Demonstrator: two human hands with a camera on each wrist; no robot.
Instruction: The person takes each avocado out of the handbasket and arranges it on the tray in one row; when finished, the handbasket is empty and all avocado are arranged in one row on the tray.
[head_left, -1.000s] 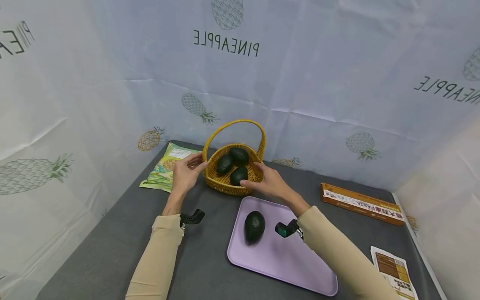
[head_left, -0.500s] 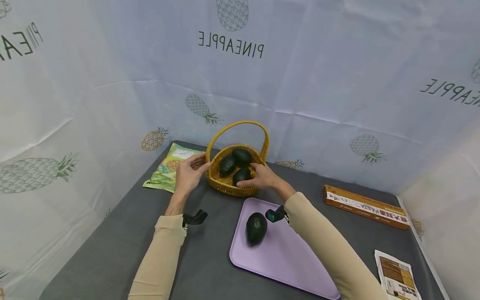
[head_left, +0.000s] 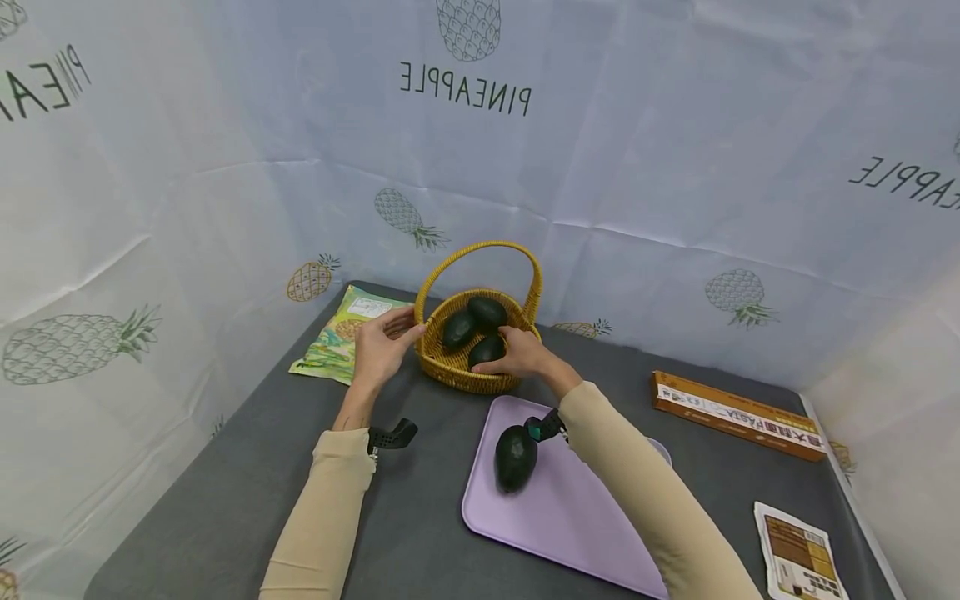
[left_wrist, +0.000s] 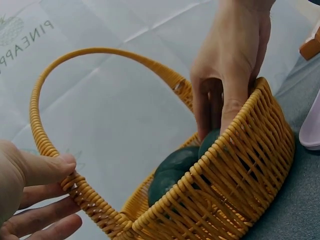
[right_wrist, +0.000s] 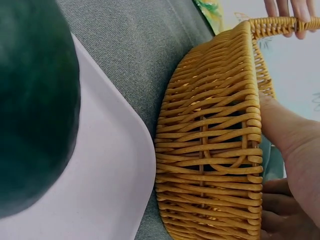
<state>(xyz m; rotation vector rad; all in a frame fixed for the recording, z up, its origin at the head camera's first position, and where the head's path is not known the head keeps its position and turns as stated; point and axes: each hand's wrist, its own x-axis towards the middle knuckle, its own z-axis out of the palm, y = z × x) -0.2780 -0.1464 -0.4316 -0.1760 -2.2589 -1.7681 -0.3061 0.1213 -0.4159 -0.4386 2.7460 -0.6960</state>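
In the head view my left hand (head_left: 379, 348) is at the left side of a yellow woven basket (head_left: 468, 383). The left wrist view shows its thumb and fingers around the foot of the basket's arched handle (left_wrist: 87, 192). My right hand (head_left: 528, 353) reaches over the basket's right rim and grips a dark green avocado (head_left: 486, 350) inside. Two more avocados, one at the back (head_left: 487, 312) and one at the left (head_left: 458, 329), lie in the basket. Another avocado (head_left: 516, 458) rests on the lilac tray (head_left: 558, 525) in front.
Behind the left hand lies a green and yellow packet (head_left: 330, 350). An orange pasta box (head_left: 738, 417) is at the right, with a brown and white packet (head_left: 802, 554) nearer. A white cloth printed with pineapples (head_left: 622, 150) hangs around the grey table (head_left: 217, 517).
My right hand has closed in around the front avocado in the basket, its forearm shifting left over the tray. My left hand keeps its place on the handle. The head view has shifted slightly.
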